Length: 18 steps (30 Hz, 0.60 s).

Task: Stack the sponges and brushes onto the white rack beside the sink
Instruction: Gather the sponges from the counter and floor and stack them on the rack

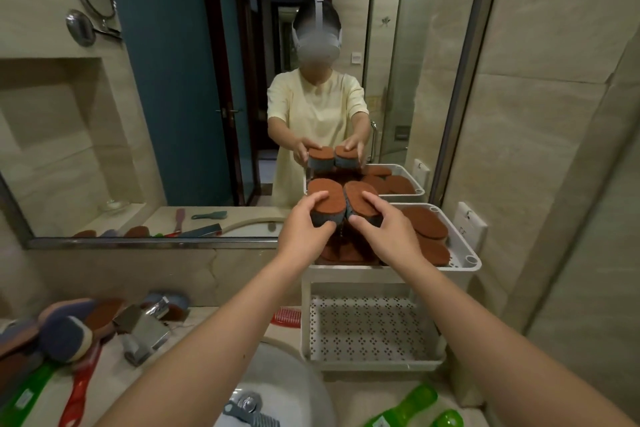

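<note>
Sponges fill both hands: left hand [304,229] grips the left sponge [327,201], right hand [386,230] the right sponge [358,196]. Fingers curl over the brown tops, thumbs at the near grey ends. The sponges' long axes point away toward the mirror [173,97], side by side above the rack [464,267].

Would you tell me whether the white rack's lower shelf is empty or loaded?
Empty: the lower shelf shows bare perforated floor; the rack's sponges lie on the top shelf.
</note>
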Motion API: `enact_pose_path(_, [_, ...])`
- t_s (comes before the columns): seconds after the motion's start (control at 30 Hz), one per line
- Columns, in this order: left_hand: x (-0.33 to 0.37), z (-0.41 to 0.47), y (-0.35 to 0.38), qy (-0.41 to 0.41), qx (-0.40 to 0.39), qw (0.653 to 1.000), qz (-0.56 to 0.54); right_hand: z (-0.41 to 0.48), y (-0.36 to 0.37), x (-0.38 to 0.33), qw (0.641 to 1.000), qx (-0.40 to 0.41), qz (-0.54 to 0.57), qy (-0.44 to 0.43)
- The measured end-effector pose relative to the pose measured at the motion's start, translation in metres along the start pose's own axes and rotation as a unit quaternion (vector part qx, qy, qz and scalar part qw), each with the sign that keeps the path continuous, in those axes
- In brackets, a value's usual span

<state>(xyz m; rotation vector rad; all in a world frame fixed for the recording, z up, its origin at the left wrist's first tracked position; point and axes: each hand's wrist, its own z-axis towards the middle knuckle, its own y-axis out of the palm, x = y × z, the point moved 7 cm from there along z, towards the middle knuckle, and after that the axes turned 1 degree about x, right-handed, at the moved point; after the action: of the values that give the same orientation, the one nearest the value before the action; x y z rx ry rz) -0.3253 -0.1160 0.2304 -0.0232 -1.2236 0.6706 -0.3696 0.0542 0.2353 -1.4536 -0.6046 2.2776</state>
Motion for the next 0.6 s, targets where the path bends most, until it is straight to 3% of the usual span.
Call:
enact_pose_path(0.17, [-0.012,0.006,0.011,-0.006,0.01,0.998,0.067,0.009,0.009,0.008,0.997,0.019,-0.077,0.014])
enact_pose_path(0.6, [-0.028,0.014,0.028,-0.004,-0.046,0.979,0.199,0.012,0.023,0.022,0.987,0.028,-0.154,0.025])
